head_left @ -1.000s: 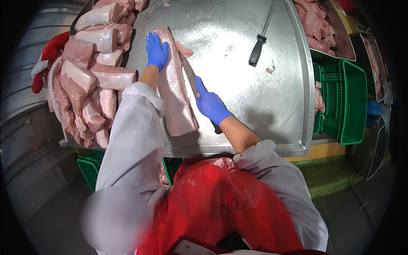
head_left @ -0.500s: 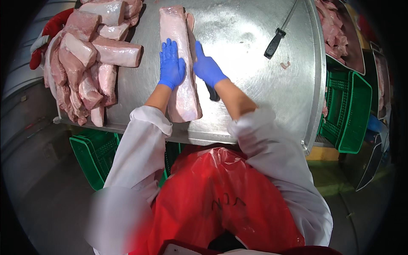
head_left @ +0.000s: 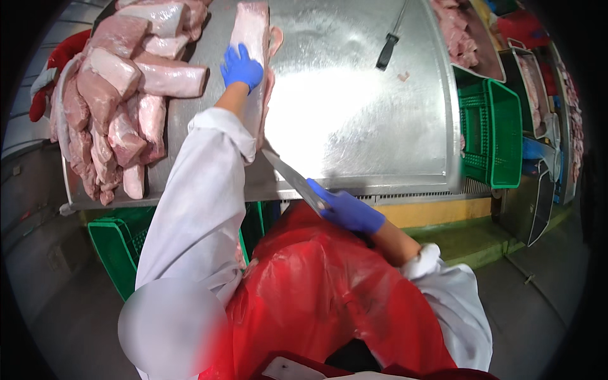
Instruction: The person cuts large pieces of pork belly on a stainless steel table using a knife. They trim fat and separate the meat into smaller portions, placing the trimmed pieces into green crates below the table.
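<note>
Slab [head_left: 252, 26] of pale meat lies under left hand [head_left: 242, 68], which rests on top with fingers spread, not gripping. Right hand [head_left: 350, 211] clenches knife [head_left: 294, 180]; tip is by slab's near end, can't tell if touching. To cut well, probably: left palm firm, fingers off blade line, long even strokes along right edge. Long axis runs near-to-far, far end pointing away beyond left hand, near end partly behind left sleeve [head_left: 218, 130]. Meat pile [head_left: 113, 71] left of left hand; sharpening steel [head_left: 387, 52] well beyond right hand, on metal table [head_left: 367, 133].
</note>
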{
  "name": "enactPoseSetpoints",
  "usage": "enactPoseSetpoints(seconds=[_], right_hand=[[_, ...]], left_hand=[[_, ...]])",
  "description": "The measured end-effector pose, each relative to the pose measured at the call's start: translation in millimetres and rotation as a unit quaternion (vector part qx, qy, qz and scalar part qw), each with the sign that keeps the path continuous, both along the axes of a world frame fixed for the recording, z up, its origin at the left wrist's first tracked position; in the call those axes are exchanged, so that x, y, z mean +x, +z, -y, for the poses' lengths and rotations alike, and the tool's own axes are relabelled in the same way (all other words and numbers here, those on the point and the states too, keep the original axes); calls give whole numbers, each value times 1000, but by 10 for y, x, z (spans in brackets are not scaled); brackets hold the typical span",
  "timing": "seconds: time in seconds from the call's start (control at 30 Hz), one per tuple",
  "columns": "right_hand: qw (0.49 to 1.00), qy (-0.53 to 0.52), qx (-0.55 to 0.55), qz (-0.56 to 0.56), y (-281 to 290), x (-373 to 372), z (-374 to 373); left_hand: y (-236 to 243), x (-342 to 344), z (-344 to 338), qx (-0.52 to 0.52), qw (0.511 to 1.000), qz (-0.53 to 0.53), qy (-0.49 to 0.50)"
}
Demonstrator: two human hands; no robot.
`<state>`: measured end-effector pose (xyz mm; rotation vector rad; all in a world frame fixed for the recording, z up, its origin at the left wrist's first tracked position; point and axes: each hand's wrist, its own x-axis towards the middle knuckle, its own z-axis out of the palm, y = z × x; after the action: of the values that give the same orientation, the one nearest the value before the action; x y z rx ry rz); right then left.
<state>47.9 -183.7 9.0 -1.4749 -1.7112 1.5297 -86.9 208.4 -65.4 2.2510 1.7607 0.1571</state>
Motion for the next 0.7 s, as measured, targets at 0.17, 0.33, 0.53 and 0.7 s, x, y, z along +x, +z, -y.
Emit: enactPoseSetpoints(seconds=[0.17,0.33,0.53,0.7], right_hand=[[979,-156,-104,77,764,648,519],[921,-365,-136,-7,795,921,943],[905,-395,-133,-80,404,1224,1136],[926,-356,-124,1,502,1701,691]], left_hand=[[376,-239,210,-146,987,-43,58],[368,-702,63,-397,790,461,77],[-138,-1122,-27,55,989,136,3],[454,-16,1381,124,983,-135,-29]])
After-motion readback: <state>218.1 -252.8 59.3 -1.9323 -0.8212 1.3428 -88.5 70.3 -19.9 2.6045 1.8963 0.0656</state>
